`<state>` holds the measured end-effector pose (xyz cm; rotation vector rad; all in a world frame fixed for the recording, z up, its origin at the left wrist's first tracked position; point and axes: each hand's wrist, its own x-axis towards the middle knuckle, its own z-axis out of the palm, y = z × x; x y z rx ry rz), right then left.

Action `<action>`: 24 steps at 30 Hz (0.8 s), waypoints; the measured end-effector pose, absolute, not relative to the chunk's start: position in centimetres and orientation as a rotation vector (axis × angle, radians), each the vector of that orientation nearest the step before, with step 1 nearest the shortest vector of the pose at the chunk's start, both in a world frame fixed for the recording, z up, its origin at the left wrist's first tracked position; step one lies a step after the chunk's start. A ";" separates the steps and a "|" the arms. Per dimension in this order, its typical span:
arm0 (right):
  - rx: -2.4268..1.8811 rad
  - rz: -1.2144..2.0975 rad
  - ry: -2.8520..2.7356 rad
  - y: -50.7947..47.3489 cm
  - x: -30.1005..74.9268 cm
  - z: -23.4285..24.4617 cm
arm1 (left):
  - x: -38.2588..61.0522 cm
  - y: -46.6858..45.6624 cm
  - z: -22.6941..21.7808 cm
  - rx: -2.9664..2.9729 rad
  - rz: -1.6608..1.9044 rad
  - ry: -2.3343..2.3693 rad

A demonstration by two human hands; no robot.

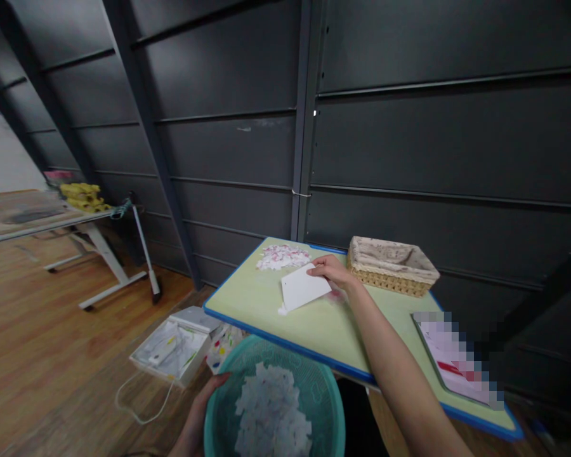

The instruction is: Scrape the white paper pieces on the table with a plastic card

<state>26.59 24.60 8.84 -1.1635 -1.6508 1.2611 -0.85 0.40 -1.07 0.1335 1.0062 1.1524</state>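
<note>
My right hand (332, 271) reaches out over a pale green table (314, 324) with a blue edge and grips a white flat scraper card (303, 289) that rests on the tabletop. A pile of small white and pink scraps (283, 257) lies just beyond the card, at the table's far left corner. My left hand (200, 409) holds the rim of a teal plastic basin (323, 393) below the table's near edge. The basin holds a heap of white scraps (271, 412).
A woven basket (391, 265) stands on the table to the right of my right hand. A blurred paper sheet (457, 358) lies at the table's right end. An open white box (174, 346) with a cable sits on the wooden floor. Another table (52, 219) stands at the left.
</note>
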 end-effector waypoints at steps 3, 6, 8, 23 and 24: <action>-1.185 1.225 -1.682 24.6 26.5 8.9 | -0.7 0.2 -0.4 0.121 1.118 1.027; -1.226 1.140 -1.700 24.8 27.0 9.0 | -0.6 0.1 0.4 0.098 1.107 1.048; -1.243 1.098 -1.690 24.9 27.3 9.1 | -0.6 0.0 0.7 0.096 1.127 1.031; -1.095 1.152 -1.707 25.0 26.1 8.2 | 0.1 0.0 1.4 0.071 1.147 1.054; -1.096 1.152 -1.696 25.0 26.1 8.2 | 0.1 0.1 1.4 0.066 1.153 1.058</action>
